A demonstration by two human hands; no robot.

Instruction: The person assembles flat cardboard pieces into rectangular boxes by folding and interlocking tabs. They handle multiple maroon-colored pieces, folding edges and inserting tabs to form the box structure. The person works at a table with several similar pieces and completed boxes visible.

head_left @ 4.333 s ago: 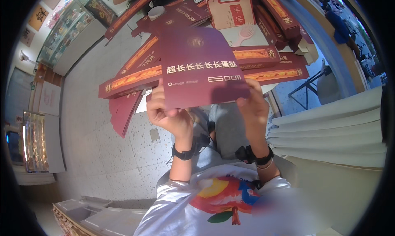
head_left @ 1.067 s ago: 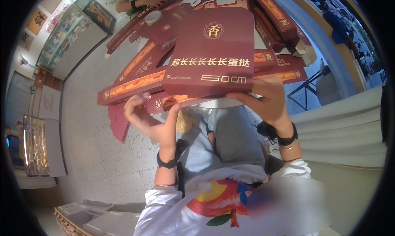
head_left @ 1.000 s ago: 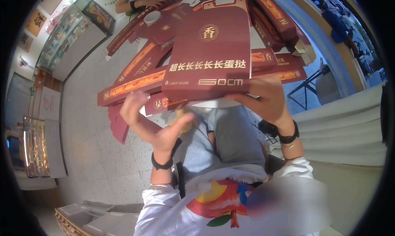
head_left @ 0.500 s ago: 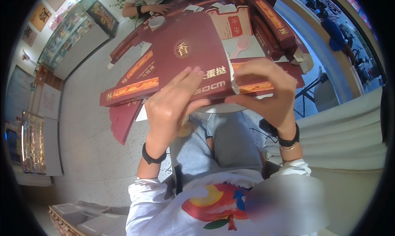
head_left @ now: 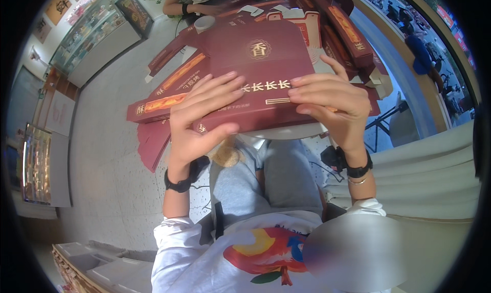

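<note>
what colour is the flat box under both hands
Dark maroon red flat box with a round gold emblem and gold lettering, clearest in the head view.
</note>
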